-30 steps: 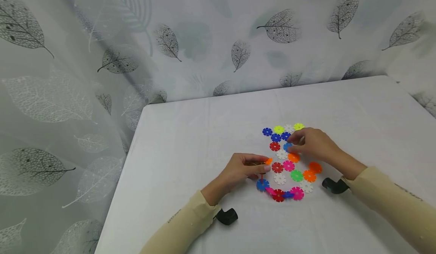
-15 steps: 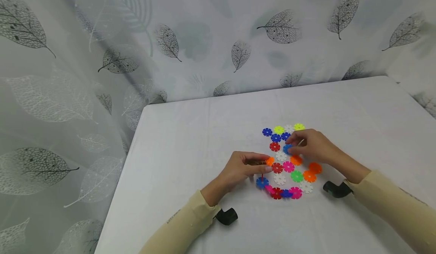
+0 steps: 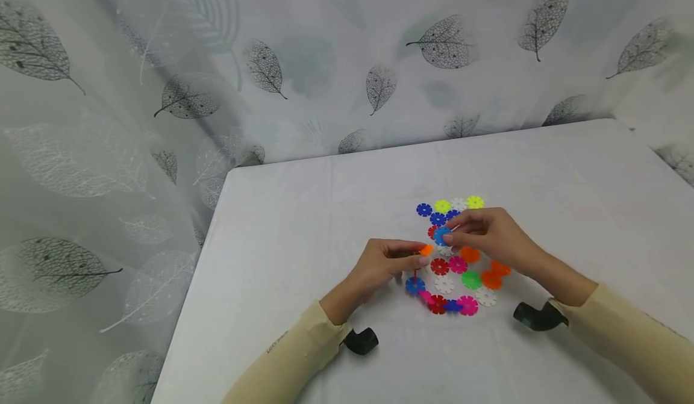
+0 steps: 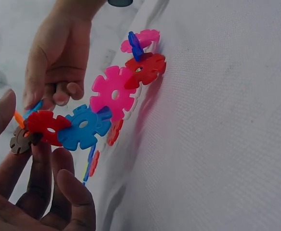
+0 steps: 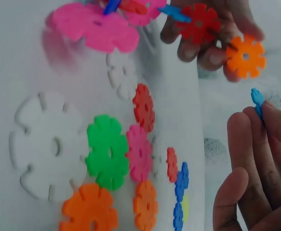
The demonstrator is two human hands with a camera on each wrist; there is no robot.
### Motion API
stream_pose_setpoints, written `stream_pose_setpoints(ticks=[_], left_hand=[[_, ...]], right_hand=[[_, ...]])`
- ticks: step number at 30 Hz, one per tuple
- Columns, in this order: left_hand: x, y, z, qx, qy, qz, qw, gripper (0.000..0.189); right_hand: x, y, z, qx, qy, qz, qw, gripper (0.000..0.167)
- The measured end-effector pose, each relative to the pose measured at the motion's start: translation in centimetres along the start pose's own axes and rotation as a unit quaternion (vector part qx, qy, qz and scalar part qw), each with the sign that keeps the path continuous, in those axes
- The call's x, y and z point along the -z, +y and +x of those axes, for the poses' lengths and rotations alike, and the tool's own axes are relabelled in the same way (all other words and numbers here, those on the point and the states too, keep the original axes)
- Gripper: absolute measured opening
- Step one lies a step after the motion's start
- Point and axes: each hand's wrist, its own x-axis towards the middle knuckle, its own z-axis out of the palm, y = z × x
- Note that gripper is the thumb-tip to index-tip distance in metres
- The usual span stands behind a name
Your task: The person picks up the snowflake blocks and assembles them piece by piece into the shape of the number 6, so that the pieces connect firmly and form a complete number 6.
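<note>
In the head view my left hand grips one end of a chain of slotted plastic discs, raised off the table. An orange disc is at that end, beside a brown disc. Red, light blue and pink discs follow, then red, dark blue and pink ones. My right hand pinches a single light blue disc between thumb and fingers. It is held close to the orange disc, with a gap between them in the right wrist view.
Loose discs lie on the white table, among them green, white and orange ones. Dark blue and yellow discs lie farther back. A leaf-patterned curtain hangs behind the table.
My right hand has lifted the light blue disc and carried it left toward the chain's end. The left hand stays nearly in place, and the chain's lower part has shifted slightly.
</note>
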Motion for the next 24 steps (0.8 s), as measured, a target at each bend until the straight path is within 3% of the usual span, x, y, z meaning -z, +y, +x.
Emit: stream_pose_setpoints(ticks=[16, 24], left_hand=[[0.1, -0.2, 0.3, 0.01, -0.007, -0.007, 0.9999, 0.029], [0.1, -0.3, 0.4, 0.011, 0.002, -0.012, 0.9999, 0.029]], right_hand=[[-1.1, -1.1, -0.4, 0.012, 0.014, 0.046, 0.9988, 0.031], [-1.8, -1.4, -0.8, -0.002, 0.032, 0.046, 0.9984, 0.032]])
